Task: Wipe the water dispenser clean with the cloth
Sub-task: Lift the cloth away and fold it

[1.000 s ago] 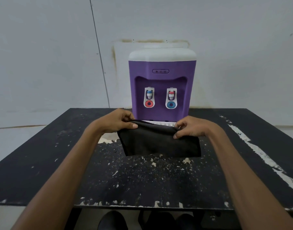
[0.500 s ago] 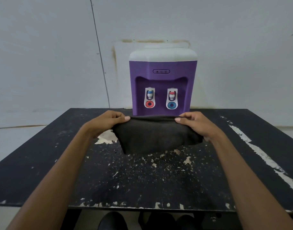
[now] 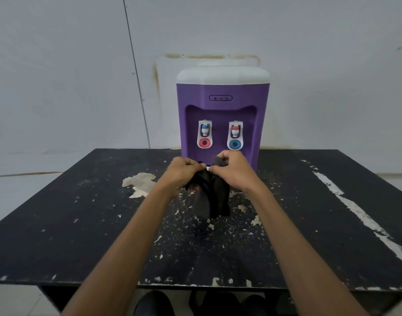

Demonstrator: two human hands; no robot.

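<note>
A purple water dispenser [image 3: 222, 92] with a white top and two taps stands at the back of the table, against the wall. Just in front of its base, my left hand [image 3: 180, 172] and my right hand [image 3: 233, 171] meet and both pinch the top of a dark cloth [image 3: 214, 199]. The cloth hangs bunched and folded between them, its lower end reaching down toward the tabletop. The dispenser's lower front is partly hidden behind my hands.
The black table [image 3: 81, 224] has worn, chipped paint with pale patches. A grey wall [image 3: 70, 76] rises right behind the dispenser. Dark shoes [image 3: 154, 304] show below the table's front edge.
The cloth was held stretched wide between my hands. Both hands have come together at the middle, so the cloth now hangs folded and bunched.
</note>
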